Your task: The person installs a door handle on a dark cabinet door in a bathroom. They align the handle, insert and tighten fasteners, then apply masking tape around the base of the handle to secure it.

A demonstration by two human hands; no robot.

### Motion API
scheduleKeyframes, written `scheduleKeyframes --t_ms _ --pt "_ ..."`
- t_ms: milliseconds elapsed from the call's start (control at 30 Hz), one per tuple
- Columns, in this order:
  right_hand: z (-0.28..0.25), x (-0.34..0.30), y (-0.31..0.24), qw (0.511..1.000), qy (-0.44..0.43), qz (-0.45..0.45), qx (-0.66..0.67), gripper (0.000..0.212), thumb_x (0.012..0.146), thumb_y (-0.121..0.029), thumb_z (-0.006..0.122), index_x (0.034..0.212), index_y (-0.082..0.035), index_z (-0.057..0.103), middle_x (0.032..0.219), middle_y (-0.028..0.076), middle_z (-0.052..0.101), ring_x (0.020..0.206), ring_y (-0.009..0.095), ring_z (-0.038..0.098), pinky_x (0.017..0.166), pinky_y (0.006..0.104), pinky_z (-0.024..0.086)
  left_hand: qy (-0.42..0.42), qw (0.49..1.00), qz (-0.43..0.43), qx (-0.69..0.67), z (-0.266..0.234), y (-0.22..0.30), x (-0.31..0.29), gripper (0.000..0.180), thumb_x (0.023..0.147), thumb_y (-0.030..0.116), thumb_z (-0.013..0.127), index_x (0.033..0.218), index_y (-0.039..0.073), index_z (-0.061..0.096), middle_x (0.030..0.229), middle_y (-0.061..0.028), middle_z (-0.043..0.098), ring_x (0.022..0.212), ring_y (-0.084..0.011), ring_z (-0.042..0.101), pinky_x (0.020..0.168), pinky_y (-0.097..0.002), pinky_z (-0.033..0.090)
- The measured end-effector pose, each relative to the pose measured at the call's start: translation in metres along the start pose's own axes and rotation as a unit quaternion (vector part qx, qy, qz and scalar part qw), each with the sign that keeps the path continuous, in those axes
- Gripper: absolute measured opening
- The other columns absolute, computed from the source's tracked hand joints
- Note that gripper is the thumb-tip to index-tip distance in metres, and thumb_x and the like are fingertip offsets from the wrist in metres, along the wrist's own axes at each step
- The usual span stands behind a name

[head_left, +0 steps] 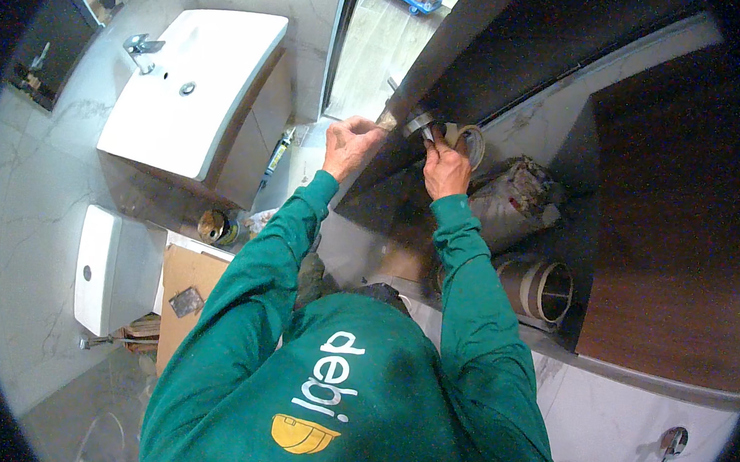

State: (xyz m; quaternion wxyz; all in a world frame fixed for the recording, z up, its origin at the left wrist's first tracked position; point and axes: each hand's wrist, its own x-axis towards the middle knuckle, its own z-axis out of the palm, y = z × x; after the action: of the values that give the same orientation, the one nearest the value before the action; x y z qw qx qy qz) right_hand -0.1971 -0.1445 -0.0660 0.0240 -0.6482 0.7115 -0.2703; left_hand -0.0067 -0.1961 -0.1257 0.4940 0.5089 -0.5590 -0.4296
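Observation:
A dark brown door (476,62) stands ajar in front of me, with a metal door handle (419,124) near its edge. My left hand (350,147) is at that edge, thumb and fingers pinched together beside a small tan patch (386,121). What they hold, if anything, is too small to make out. Just right of the handle, my right hand (447,166) is closed on a roll of beige tape (476,147). Its fingertips reach close to the handle, and they partly hide the roll.
Left of me are a white washbasin (195,90) on a cabinet, an open can (213,226), a sealant tube (279,152) and a toilet cistern (97,268). To the right lie a full sack (509,206) and a cylindrical bucket (554,293), beside a brown panel (670,235).

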Motion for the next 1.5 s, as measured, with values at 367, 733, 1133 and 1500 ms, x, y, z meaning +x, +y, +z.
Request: scheduleKeyframes --t_ms 367,733,1133,1500 --pt "-0.004 -0.001 -0.006 1.0 -0.012 0.005 0.005 0.032 0.09 -0.025 0.063 0.12 -0.015 0.069 0.121 0.039 0.054 0.112 0.05 0.055 0.095 0.047 0.048 0.05 0.993 0.01 -0.106 0.009 0.0 -0.029 0.022 0.083 0.017 0.076 0.092 -0.002 0.075 0.082 -0.0053 0.073 0.074 -0.011 0.064 0.069 -0.0256 0.051" --pt "-0.008 -0.003 -0.003 1.0 -0.016 -0.009 -0.008 0.035 0.09 -0.023 0.063 0.123 -0.015 0.067 0.123 0.039 0.052 0.108 0.05 0.057 0.093 0.0465 0.048 0.107 0.987 -0.028 -0.115 0.024 0.013 -0.03 0.022 0.083 0.017 0.073 0.093 -0.002 0.075 0.079 -0.0041 0.072 0.07 -0.0094 0.062 0.065 -0.0251 0.049" --pt "-0.015 -0.015 0.019 0.996 0.039 -0.075 -0.038 0.034 0.088 -0.017 0.063 0.121 -0.012 0.069 0.131 0.037 0.049 0.117 0.049 0.053 0.096 0.0458 0.047 0.093 0.99 0.036 -0.097 0.027 0.023 -0.039 0.019 0.083 0.015 0.073 0.094 -0.001 0.074 0.091 -0.0104 0.073 0.081 -0.0155 0.066 0.075 -0.0287 0.052" --pt "-0.037 -0.042 0.038 0.998 0.027 -0.052 -0.006 0.034 0.087 -0.015 0.064 0.12 -0.009 0.068 0.124 0.029 0.057 0.111 0.045 0.058 0.092 0.0444 0.05 0.041 0.991 0.006 -0.13 0.041 0.045 -0.063 0.02 0.085 0.018 0.072 0.091 -0.002 0.074 0.085 -0.0099 0.072 0.076 -0.0157 0.067 0.07 -0.0285 0.052"
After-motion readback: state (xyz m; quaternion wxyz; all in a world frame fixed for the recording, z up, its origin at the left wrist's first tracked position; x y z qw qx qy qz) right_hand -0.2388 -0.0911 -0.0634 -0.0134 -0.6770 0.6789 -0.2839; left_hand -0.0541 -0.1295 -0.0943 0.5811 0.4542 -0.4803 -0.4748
